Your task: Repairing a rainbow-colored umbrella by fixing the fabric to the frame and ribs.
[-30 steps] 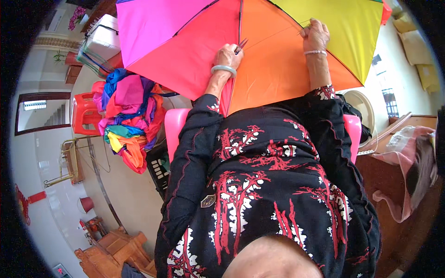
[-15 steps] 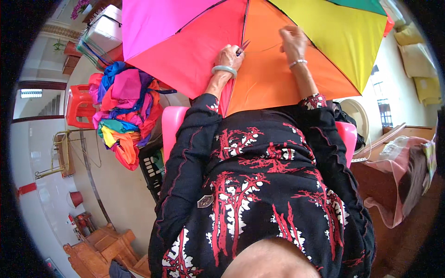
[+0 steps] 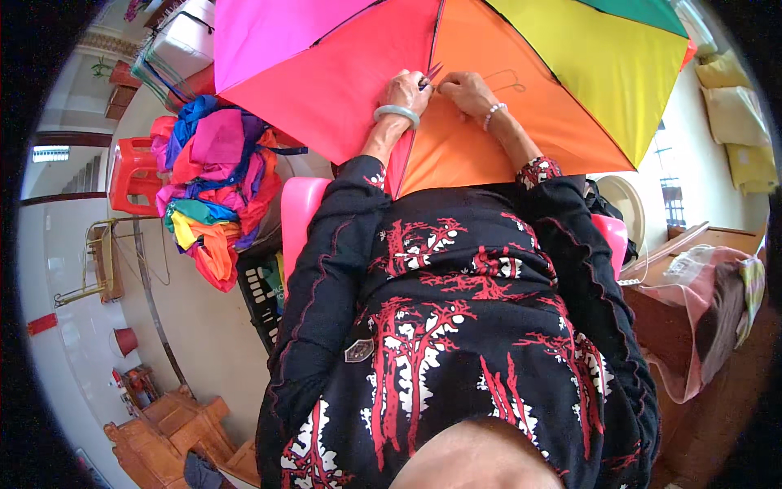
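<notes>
A rainbow-coloured umbrella (image 3: 366, 90) is spread open in front of me, its panels meeting at dark ribs. My left hand (image 3: 406, 96), a pale bangle at its wrist, is closed at the seam between the red and orange panels. Small pointed scissors (image 3: 432, 75) stick out from its fingers. Close beside it, my right hand (image 3: 470, 94) pinches over the orange panel, fingertips almost meeting the left hand. A dark thread (image 3: 509, 84) loops across the orange cloth by the right hand; any needle in the pinch is too small to make out.
To my left, a heap of colourful folded cloth (image 3: 216, 179) lies by a red plastic stool (image 3: 133, 175). Below it is a black crate (image 3: 262, 293). I sit in a pink chair (image 3: 301, 212). A pink cloth (image 3: 692, 301) drapes over wooden furniture at the right.
My right hand has moved left and down, from near the yellow panel to beside my left hand. The thread now lies in a loop. The left hand stays at the seam.
</notes>
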`<state>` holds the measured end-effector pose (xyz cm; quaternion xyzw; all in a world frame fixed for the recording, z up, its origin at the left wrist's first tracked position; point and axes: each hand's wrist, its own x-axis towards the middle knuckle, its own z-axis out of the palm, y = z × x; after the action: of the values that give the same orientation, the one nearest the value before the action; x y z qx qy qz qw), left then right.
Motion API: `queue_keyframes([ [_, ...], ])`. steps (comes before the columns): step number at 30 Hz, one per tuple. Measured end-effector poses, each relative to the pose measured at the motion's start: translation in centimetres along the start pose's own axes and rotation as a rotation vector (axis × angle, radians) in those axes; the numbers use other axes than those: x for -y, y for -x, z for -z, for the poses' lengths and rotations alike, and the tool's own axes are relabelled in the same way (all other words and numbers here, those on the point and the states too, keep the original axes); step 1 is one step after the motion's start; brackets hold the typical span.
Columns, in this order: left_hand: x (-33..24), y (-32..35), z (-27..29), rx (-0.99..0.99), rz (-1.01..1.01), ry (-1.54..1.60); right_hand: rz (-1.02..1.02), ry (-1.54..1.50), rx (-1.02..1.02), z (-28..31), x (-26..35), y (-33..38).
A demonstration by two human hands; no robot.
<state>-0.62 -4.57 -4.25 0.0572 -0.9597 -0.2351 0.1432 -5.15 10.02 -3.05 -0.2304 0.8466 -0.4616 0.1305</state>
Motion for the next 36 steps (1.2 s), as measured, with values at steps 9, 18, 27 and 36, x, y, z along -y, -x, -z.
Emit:
queue_keyframes([
  [9, -0.5, 0.1, 0.2, 0.008, -0.005, 0.017, 0.04, -0.038, -0.055, -0.3, -0.5, 0.2],
  [18, -0.6, 0.2, 0.5, 0.011, 0.001, 0.093, -0.144, -1.035, 0.005, 1.7, 0.7, 1.0],
  [27, -0.4, -0.1, 0.2, -0.049, -0.006, 0.097, -0.204, -1.227, -0.224, 3.5, -0.4, 0.5],
  [36, -1.5, -0.1, 1.1, 0.019, 0.274, 0.555, -0.032, -0.348, -0.78, 3.3, -3.5, -0.5],
])
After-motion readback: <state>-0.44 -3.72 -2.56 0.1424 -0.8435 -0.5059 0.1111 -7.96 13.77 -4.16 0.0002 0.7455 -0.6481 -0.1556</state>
